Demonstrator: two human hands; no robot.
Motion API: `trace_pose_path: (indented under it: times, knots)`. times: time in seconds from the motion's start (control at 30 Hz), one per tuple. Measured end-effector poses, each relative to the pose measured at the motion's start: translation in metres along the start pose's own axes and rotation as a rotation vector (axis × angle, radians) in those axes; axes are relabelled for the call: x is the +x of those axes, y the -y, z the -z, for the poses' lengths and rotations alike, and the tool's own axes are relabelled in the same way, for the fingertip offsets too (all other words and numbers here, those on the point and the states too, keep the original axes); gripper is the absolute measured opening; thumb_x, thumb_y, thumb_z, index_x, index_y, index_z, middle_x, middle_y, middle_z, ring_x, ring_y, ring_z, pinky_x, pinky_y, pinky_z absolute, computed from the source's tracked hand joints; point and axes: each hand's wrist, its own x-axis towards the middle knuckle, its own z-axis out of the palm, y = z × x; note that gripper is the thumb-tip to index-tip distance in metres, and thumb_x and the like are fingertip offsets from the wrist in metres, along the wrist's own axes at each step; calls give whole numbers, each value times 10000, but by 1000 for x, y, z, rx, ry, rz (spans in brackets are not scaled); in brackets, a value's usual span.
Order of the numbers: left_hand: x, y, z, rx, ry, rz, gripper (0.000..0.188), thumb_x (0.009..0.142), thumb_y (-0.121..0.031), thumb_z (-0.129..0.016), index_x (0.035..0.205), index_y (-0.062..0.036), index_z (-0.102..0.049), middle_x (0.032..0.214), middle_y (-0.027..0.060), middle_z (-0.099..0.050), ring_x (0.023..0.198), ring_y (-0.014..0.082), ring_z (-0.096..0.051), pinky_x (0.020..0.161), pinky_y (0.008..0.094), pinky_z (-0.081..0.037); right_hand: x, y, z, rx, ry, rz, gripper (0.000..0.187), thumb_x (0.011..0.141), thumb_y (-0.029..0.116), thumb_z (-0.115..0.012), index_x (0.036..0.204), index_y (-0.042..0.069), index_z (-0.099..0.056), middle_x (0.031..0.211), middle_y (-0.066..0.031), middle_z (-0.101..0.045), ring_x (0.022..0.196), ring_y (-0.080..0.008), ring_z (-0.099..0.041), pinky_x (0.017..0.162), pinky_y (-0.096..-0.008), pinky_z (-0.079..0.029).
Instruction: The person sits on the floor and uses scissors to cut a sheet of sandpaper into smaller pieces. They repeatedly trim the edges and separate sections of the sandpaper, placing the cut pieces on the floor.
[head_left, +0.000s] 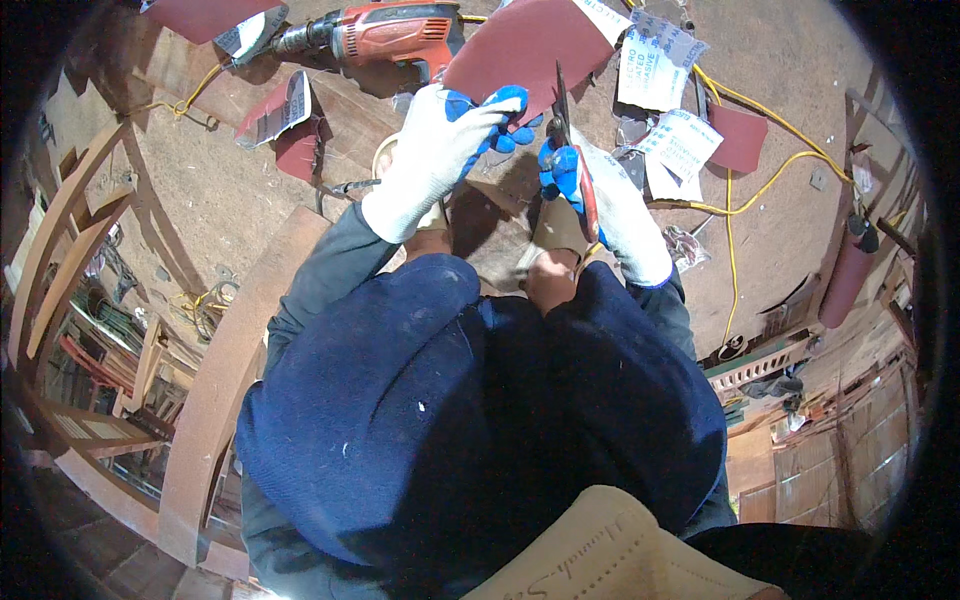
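Both my hands wear white gloves with blue-coated fingers. My left hand [432,152] is closed at the near edge of a large maroon sandpaper sheet [535,50], with its thumb and fingers pinching there. Held upright in my right hand [608,200] is a pair of metal shears [588,190] with red handles. Their dark blades point away from me and lie beside or over the sheet's right part; I cannot tell whether they touch it. Cut sandpaper pieces with pale printed backs lie around: a small curled one [296,130] on the left and a maroon one [738,140] on the right.
A red power drill [395,35] lies beyond my left hand. Yellow cord [732,250] loops over the brown ground at right, near a maroon roll [848,272]. Curved wooden frames [75,225] and a long wooden board [215,390] stand at left. White-backed sheets [655,65] overlap at upper right.
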Motion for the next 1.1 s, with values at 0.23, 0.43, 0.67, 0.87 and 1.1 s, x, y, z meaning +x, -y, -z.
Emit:
trace_pose_path:
  times: [0.23, 0.43, 0.67, 0.87, 1.1]
  knots:
    - [2, 12, -12, -152, -9, -4, 228, 830, -146, -605, 917, 65, -601, 705, 63, -622, 616, 85, -605, 529, 197, -458, -6, -6, 0, -837, -194, 497, 356, 848, 183, -486, 1149, -6, -503, 883, -149, -580, 756, -310, -560, 677, -365, -445]
    - [-1, 22, -15, -122, -69, 22, 211, 834, -145, -602, 828, 64, -625, 633, 58, -604, 600, 90, -609, 517, 203, -455, -10, 33, -17, -665, -40, 116, 373, 824, 177, -500, 1132, -32, -512, 923, -199, -575, 788, -349, -561, 717, -382, -453]
    - [1, 42, -5, 179, -47, -240, 199, 834, -153, -600, 785, 36, -641, 568, 30, -575, 490, 76, -543, 484, 207, -435, -7, -8, -1, -296, -35, 92, 370, 862, 192, -469, 1155, -33, -478, 871, -146, -552, 730, -234, -551, 689, -279, -450]
    - [-9, 10, -7, 25, 48, 222, 157, 839, -131, -586, 872, 6, -654, 740, 26, -631, 568, 62, -551, 531, 189, -431, -4, -22, 8, -475, -19, 115, 277, 876, 194, -463, 1036, -27, -511, 785, -89, -544, 673, -186, -527, 651, -279, -450]
    - [-14, 25, -8, -79, -51, 31, 176, 849, -157, -578, 849, 1, -655, 722, 33, -616, 559, 54, -521, 497, 191, -380, -11, 13, -38, -55, -105, 16, 412, 841, 436, -545, 899, 28, -539, 640, -8, -499, 500, -87, -478, 409, -227, -368]
